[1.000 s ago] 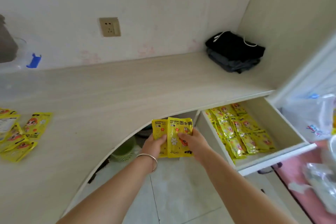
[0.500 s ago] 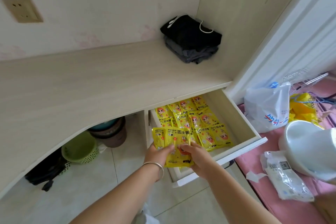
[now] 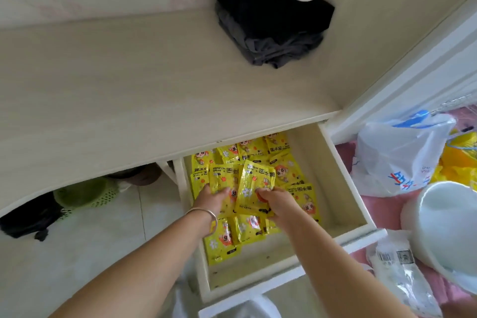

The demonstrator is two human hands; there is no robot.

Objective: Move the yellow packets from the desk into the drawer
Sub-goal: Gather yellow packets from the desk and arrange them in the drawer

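Note:
The open white drawer [image 3: 343, 178] sits under the right end of the light wooden desk [image 3: 129, 85]. Several yellow packets [image 3: 286, 170] with cartoon faces lie inside it in rows. My left hand [image 3: 209, 197], with a silver bangle on the wrist, and my right hand [image 3: 277, 200] are both over the drawer. Together they hold a small stack of yellow packets [image 3: 254, 183], fanned slightly, just above the ones lying there. The desk part in view has no packets on it.
Folded black and grey clothes [image 3: 268, 15] with a white cord lie in the desk's back corner. Under the desk stand a green basket [image 3: 82, 192] and a black bag [image 3: 28, 217]. To the right are a white plastic bag [image 3: 397, 155], a white bowl [image 3: 449, 230] and a wrapped pack [image 3: 402, 273].
My view swung right and down, from the desk to over the drawer. Both hands carried the packet stack from the desk's curved edge to above the packets in the drawer.

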